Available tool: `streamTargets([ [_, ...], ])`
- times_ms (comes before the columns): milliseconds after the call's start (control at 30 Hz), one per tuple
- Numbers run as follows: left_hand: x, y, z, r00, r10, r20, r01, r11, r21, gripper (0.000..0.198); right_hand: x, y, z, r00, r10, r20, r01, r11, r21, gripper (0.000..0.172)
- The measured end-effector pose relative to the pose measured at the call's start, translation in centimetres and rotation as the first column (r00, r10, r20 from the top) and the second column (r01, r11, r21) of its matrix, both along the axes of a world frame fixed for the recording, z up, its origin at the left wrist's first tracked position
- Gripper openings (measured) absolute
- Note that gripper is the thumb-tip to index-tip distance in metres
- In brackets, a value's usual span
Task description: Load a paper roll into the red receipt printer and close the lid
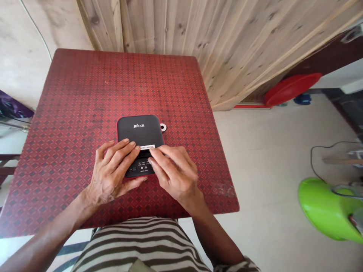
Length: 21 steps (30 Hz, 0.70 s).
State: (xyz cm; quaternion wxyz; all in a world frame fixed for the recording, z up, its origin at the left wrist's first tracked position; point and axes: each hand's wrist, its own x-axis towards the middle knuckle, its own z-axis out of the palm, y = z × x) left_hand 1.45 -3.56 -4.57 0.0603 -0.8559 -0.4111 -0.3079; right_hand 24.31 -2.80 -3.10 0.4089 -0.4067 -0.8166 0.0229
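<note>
A small black printer (pixel 138 132) with red edges and white lettering lies on the table in front of me. Near its front half runs a dark gap, bordered by a printed white strip (pixel 148 147). Below the gap is a panel with small white markings. My left hand (pixel 112 170) rests on the printer's left side, fingers across the top and thumb along the front edge. My right hand (pixel 176 170) is bent in a pinch at the gap's right end, beside the white strip. What lies between its fingertips is hidden.
The printer stands on a red patterned table (pixel 127 83). A white ring-shaped thing with a dark centre (pixel 163 127) is right beside the printer. To the right on the floor are a green plastic stool (pixel 323 207), a dark cable and a red round item (pixel 292 88). Wood planks line the wall behind.
</note>
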Motion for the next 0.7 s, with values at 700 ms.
streamTargets([
  [700, -1.3, -2.4, -1.9, 0.974, 0.118, 0.191, -0.137, 0.987, 0.088, 0.082, 6.3, 5.6, -8.5, 0.953, -0.228, -0.2, 0.139, 0.915, -0.379, 0.021],
])
